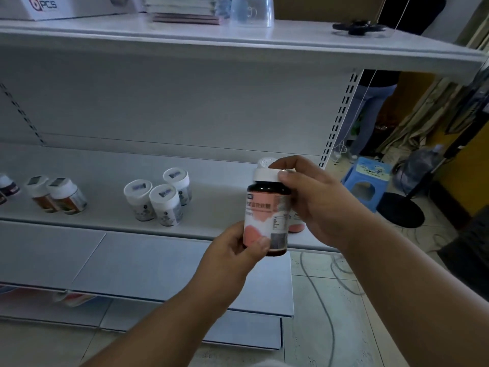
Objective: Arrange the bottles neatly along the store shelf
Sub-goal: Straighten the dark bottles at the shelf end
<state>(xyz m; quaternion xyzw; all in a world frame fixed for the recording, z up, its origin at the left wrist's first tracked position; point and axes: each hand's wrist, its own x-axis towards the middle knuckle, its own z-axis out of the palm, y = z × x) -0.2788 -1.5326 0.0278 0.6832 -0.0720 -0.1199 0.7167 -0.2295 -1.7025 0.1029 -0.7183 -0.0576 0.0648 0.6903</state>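
A dark brown bottle [266, 213] with a pink-and-white label and a white cap is held upright in front of the middle shelf [105, 221]. My left hand [235, 250] grips its base. My right hand [312, 202] pinches the white cap from the right. Behind the held bottle, another similar bottle [296, 223] stands on the shelf, mostly hidden. Three white bottles [158, 198] form a cluster at mid-shelf. Two orange-labelled white-capped bottles [57, 196] lean at the left, with a further dark bottle [8, 185] at the frame's edge.
The top shelf [238, 41] carries a white box [53, 6], stacked packs [182, 9] and a clear bottle [251, 11]. A lower shelf [158, 268] juts out below. To the right are a blue stool [367, 181], a fan base [399, 210], floor cables and a standing person [370, 112].
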